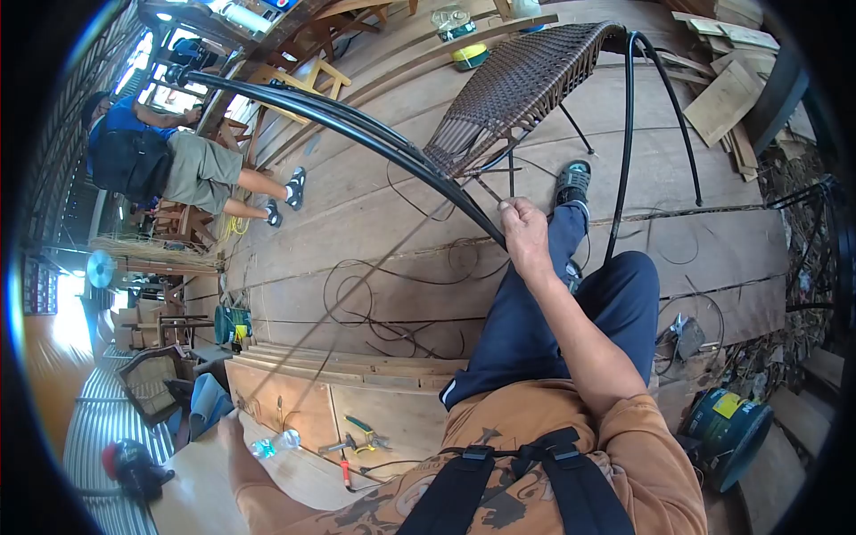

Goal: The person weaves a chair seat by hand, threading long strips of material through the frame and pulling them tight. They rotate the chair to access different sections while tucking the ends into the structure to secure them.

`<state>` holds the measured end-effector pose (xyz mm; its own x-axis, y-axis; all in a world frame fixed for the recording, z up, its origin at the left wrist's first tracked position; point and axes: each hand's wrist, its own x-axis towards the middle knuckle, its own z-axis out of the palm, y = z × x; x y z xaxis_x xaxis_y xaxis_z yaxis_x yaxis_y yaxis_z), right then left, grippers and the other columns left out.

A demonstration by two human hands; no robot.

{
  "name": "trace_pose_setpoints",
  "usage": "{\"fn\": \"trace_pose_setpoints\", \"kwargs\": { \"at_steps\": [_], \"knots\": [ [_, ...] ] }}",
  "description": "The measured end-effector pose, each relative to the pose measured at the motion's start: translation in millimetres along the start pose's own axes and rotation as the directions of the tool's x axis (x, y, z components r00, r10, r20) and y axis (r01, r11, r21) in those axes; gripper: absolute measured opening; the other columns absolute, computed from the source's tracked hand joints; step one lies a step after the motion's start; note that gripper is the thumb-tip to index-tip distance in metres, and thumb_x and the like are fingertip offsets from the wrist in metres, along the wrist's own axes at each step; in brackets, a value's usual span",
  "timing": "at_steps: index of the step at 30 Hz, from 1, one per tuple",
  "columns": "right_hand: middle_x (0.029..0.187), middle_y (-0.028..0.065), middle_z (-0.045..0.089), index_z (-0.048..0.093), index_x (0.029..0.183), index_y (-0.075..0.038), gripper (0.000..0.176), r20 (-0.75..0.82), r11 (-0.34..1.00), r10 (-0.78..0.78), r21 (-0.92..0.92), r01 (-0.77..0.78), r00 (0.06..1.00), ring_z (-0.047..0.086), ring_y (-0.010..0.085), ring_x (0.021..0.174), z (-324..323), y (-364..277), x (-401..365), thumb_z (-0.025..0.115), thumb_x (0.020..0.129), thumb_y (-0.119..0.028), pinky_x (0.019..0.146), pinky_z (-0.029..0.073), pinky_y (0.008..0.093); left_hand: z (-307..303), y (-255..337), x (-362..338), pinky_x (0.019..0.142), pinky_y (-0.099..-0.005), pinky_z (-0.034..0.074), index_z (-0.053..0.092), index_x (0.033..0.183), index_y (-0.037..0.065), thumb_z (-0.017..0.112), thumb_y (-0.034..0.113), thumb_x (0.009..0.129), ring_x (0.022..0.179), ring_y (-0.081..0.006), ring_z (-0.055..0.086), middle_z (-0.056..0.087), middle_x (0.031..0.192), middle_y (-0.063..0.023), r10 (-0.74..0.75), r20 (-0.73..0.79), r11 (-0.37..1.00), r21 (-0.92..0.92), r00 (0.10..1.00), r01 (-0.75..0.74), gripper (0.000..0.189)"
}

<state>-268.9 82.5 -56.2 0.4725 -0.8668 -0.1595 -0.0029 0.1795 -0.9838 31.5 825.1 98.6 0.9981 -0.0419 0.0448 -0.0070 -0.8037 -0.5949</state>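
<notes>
A chair with a dark brown woven wicker panel (522, 85) and black metal legs lies tipped before me. Its long curved black tubes (339, 116) sweep from the upper left down to my right hand (523, 230). That hand is closed beside the tubes, near the woven edge; what its fingers grip is hidden. A thin brown weaving strand (361, 281) runs slantwise from the woven edge down to my left hand (231, 430). My left arm stretches far out to the left, the hand closed at the strand's end.
Loose strands (392, 334) curl on the plank floor. Pliers (364, 428), a red-handled tool (346, 473) and a plastic bottle (287, 440) lie on a wooden board at my left. A person in a blue top (147, 147) stands upper left. Wood offcuts (722, 102) pile upper right.
</notes>
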Motion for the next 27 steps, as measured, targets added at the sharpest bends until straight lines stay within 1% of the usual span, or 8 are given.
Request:
{"fn": "trace_pose_setpoints", "kwargs": {
  "at_steps": [4, 7, 12, 13, 15, 21, 23, 27],
  "knots": [
    [0.062, 0.0098, 0.056, 0.061, 0.087, 0.004, 0.025, -0.003, 0.999, -0.036, 0.01, 0.036, 0.999, 0.053, 0.0154, 0.06, 2, 11, 6, 0.05, 0.085, -0.019, 0.059, 0.044, 0.0317, -17, 76, 16, 0.085, -0.0404, 0.047, 0.061, 0.11, 0.009, 0.052, 0.027, 0.084, 0.099, -0.0335, 0.059, 0.058, 0.112, -0.0199, 0.178, 0.42, 0.919, 0.253, 0.89, -0.303, 0.033],
    [0.064, 0.0105, 0.057, 0.061, 0.088, 0.004, 0.024, 0.001, 1.0, -0.021, 0.009, 0.021, 1.0, 0.054, 0.0162, 0.061, 2, 16, 8, 0.05, 0.085, -0.018, 0.061, 0.044, 0.0323, -58, 322, 20, 0.085, -0.0415, 0.046, 0.061, 0.108, 0.004, 0.051, 0.031, 0.084, 0.097, -0.0356, 0.059, 0.061, 0.102, -0.0241, 0.46, -0.228, 0.748, -0.422, 0.858, -0.513, 0.037],
    [0.078, 0.0149, 0.061, 0.06, 0.095, 0.007, 0.029, -0.034, 0.991, -0.081, -0.106, 0.077, 0.996, 0.056, 0.0185, 0.074, -2, 6, -2, 0.051, 0.083, -0.018, 0.07, 0.044, 0.0307, -194, 680, -61, 0.085, -0.0358, 0.043, 0.06, 0.102, 0.0, 0.044, 0.03, 0.09, 0.096, -0.0213, 0.056, 0.059, 0.105, -0.0189, 0.781, -0.328, -0.001, -0.852, 0.532, -0.524, 0.036],
    [0.083, 0.0165, 0.062, 0.059, 0.1, 0.009, 0.032, -0.025, 0.979, -0.179, -0.106, 0.175, 0.984, 0.057, 0.0194, 0.077, -1, 18, 4, 0.051, 0.083, -0.018, 0.071, 0.045, 0.0305, -268, 640, -110, 0.077, -0.0351, 0.046, 0.061, 0.098, 0.001, 0.042, 0.03, 0.091, 0.084, -0.0197, 0.058, 0.063, 0.094, -0.0141, 0.847, -0.386, -0.2, -0.868, 0.364, -0.454, 0.036],
    [0.075, 0.0041, 0.056, 0.06, 0.097, 0.006, 0.026, -0.171, 0.979, -0.202, -0.039, 0.198, 0.964, 0.048, 0.0145, 0.066, 10, 33, 14, 0.053, 0.085, -0.017, 0.061, 0.041, 0.029, -292, 634, -137, 0.059, -0.0333, 0.045, 0.065, 0.084, 0.004, 0.05, 0.029, 0.088, 0.059, -0.0171, 0.054, 0.059, 0.065, -0.0042, 0.684, -0.242, -0.207, -0.969, 0.688, -0.135, 0.03],
    [0.067, -0.0037, 0.047, 0.056, 0.086, -0.005, 0.017, 0.09, 0.971, -0.078, 0.233, 0.056, 0.993, 0.041, 0.0045, 0.059, -2, 33, 14, 0.052, 0.09, -0.022, 0.053, 0.034, 0.0215, -206, 351, 14, 0.071, -0.0368, 0.049, 0.068, 0.101, 0.02, 0.052, 0.018, 0.084, 0.08, -0.0249, 0.064, 0.067, 0.083, -0.0102, 0.515, -0.632, 0.374, -0.443, 0.58, -0.815, 0.023],
    [0.066, -0.0039, 0.047, 0.055, 0.084, -0.006, 0.017, 0.095, 0.981, -0.04, 0.194, 0.021, 0.995, 0.04, 0.0045, 0.056, -1, 36, 15, 0.052, 0.09, -0.021, 0.05, 0.032, 0.0211, -237, 201, 33, 0.068, -0.0405, 0.05, 0.067, 0.101, 0.019, 0.047, 0.029, 0.089, 0.073, -0.0275, 0.064, 0.066, 0.083, -0.0128, 0.1, -0.242, 0.769, -0.596, 0.965, -0.229, 0.026],
    [0.066, -0.0048, 0.046, 0.054, 0.081, -0.007, 0.015, 0.119, 0.982, -0.059, 0.185, 0.037, 0.991, 0.04, 0.0041, 0.057, -3, 40, 21, 0.052, 0.089, -0.02, 0.051, 0.031, 0.0213, -233, 128, 46, 0.067, -0.0403, 0.051, 0.069, 0.09, 0.01, 0.05, 0.034, 0.086, 0.085, -0.0259, 0.065, 0.068, 0.089, -0.0098, -0.313, -0.19, 0.936, -0.23, 0.931, 0.268, 0.03]
  ]
}}
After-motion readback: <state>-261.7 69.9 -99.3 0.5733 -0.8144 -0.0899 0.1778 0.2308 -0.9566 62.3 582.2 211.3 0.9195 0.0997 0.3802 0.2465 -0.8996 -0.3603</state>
